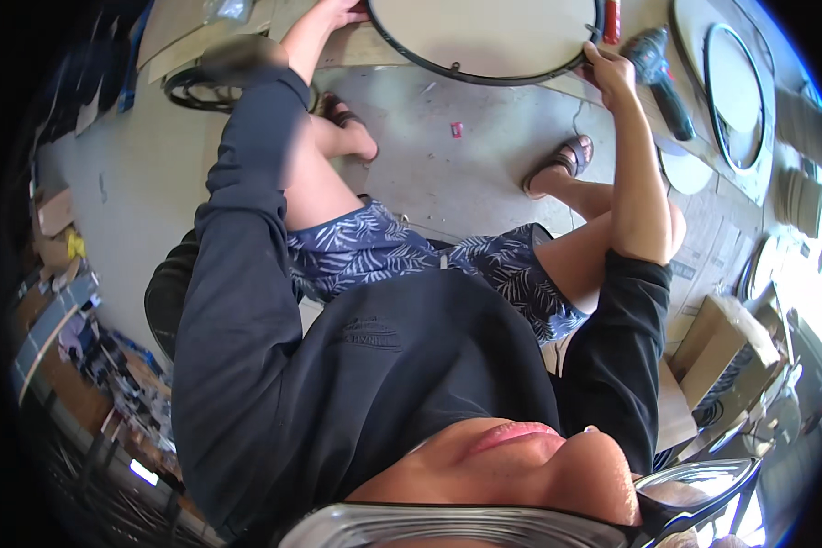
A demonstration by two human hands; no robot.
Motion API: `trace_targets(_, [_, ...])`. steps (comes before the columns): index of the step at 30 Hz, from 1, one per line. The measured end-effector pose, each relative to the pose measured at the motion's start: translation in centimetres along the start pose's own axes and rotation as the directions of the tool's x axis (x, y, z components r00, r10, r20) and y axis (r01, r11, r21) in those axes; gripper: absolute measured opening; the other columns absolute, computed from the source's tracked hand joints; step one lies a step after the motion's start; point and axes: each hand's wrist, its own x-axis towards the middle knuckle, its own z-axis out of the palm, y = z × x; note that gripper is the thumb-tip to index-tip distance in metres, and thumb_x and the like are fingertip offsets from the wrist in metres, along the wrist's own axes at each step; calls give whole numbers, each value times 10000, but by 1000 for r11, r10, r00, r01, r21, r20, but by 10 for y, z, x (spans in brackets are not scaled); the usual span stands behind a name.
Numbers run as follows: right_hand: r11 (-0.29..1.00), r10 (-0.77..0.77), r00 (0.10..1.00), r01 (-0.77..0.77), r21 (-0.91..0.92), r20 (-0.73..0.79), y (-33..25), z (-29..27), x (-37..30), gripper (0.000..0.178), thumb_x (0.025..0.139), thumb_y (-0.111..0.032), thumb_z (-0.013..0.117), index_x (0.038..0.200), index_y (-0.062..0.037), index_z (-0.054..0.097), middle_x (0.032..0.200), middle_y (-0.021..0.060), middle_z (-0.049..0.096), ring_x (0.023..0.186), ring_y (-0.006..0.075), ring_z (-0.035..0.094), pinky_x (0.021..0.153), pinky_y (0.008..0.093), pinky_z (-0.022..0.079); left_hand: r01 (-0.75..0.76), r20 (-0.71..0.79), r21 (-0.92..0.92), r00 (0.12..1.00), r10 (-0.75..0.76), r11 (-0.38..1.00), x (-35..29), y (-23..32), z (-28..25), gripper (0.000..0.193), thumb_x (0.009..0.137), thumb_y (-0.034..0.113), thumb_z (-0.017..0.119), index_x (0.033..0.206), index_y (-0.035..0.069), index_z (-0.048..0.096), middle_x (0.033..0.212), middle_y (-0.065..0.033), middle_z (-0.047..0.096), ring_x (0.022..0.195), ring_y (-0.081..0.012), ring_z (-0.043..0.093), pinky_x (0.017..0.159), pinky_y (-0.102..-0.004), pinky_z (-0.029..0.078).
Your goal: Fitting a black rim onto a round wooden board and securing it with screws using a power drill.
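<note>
A large round black-rimmed frame [484,79] with a pale beige face lies at the top of the view, its far part cut off. My right hand [609,71] grips its rim at the right, thumb on the edge. At the left side of the rim is my left hand [342,13], partly cut off by the upper edge; its fingers look curled at the rim. Just right of my right hand lies a cordless drill [663,84] with a dark green and black body. A red object [612,22] sits beside the rim.
On the right, a thin black ring [735,96] lies on the worktable. Cardboard boxes [726,352] stand lower right. Near my left forearm are dark round hoops [192,91], partly blurred. A small red packet [457,130] lies on the floor between my feet. Clutter lines the far left.
</note>
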Motion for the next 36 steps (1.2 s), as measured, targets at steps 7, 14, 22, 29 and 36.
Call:
trace_targets(7, [998, -62, 998, 63, -21, 33, -4, 10, -26, 366, 1002, -254, 687, 1123, 90, 717, 917, 128, 745, 749, 189, 722, 757, 303, 612, -26, 4, 23, 1000, 26, 999, 39, -25, -42, 299, 996, 316, 680, 1131, 50, 684, 1054, -78, 729, 924, -204, 707, 843, -408, 597])
trace_targets(14, [644, -336, 942, 231, -730, 2, -22, 6, -23, 426, 882, -414, 704, 919, 1, 790, 721, 136, 735, 710, 262, 731, 756, 381, 566, -177, -42, 196, 981, 189, 965, 59, -23, -25, 397, 974, 389, 702, 1110, 16, 703, 950, -52, 732, 850, -182, 709, 803, -411, 599])
trace_targets(22, [468, -427, 900, 306, -829, 91, -41, 26, -29, 395, 850, -355, 754, 880, 39, 748, 843, 275, 718, 867, 440, 719, 822, 496, 558, -286, -183, 41, 940, 288, 957, 73, 5, -28, 379, 897, 262, 808, 1049, -79, 741, 982, -125, 761, 832, -202, 724, 748, -344, 574])
trace_targets(29, [431, -389, 917, 264, -863, 87, -39, 15, -21, 408, 841, -347, 784, 842, 57, 730, 805, 291, 702, 822, 447, 717, 783, 493, 566, -104, -273, 627, 899, 343, 772, 34, 29, 9, 431, 858, 409, 745, 990, 0, 768, 976, -193, 759, 869, -306, 741, 812, -425, 546])
trace_targets(36, [447, -403, 914, 245, -860, 51, -45, 18, -19, 414, 844, -354, 781, 867, 56, 735, 859, 293, 715, 870, 449, 722, 811, 505, 568, -35, -345, 683, 865, 365, 729, 30, 44, 5, 549, 892, 375, 770, 1114, -120, 684, 1169, -295, 709, 1085, -399, 701, 917, -474, 535])
